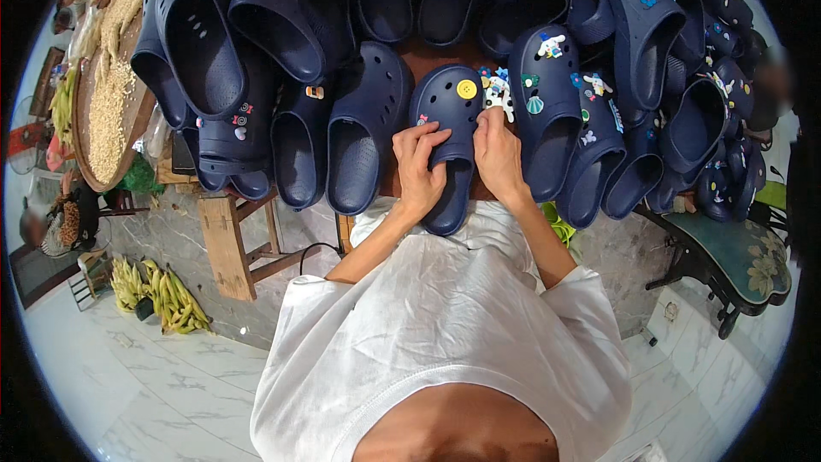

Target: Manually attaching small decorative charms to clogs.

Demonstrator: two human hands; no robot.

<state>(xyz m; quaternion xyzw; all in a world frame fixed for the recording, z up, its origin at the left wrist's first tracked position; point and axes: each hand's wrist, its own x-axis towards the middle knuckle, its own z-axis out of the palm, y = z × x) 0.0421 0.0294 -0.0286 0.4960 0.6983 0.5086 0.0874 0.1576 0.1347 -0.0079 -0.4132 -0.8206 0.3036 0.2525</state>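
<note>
A dark blue clog (451,133) with holes in its upper stands in front of me, toe pointing away. A yellow button charm (466,89) sits on its toe, and a small pink charm shows by my left fingers. My left hand (418,173) grips the clog's left side, fingers curled over the upper. My right hand (500,158) is closed in a pinch at the clog's right edge; whatever lies between its fingertips is hidden. Just beyond those fingertips are white and blue charms (498,92). To the right, another clog (545,85) bears several charms; a plain clog (368,111) stands to the left.
Many more dark blue clogs crowd the table, some stacked, some decorated. On the left are a wooden tray of pale grains (111,133), a wooden stool (224,246) and bunches of bananas (174,299) on the floor. At right stands a green floral-topped chair or stool (735,257).
</note>
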